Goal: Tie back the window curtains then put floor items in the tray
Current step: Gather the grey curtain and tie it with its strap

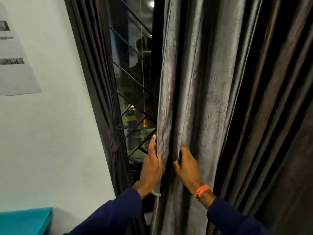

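A grey, shiny right curtain hangs loose over the window, with darker brown folds to its right. My left hand lies with straight fingers along the curtain's left edge. My right hand grips a fold of the same curtain a little to the right, its fingers tucked into the cloth. An orange band sits on that wrist. The left curtain is bunched against the window frame and knotted with a tie. The tray and floor items are out of view.
Dark window glass with a black metal grille shows between the curtains. A white wall with a printed sheet is on the left. A teal surface sits at the lower left.
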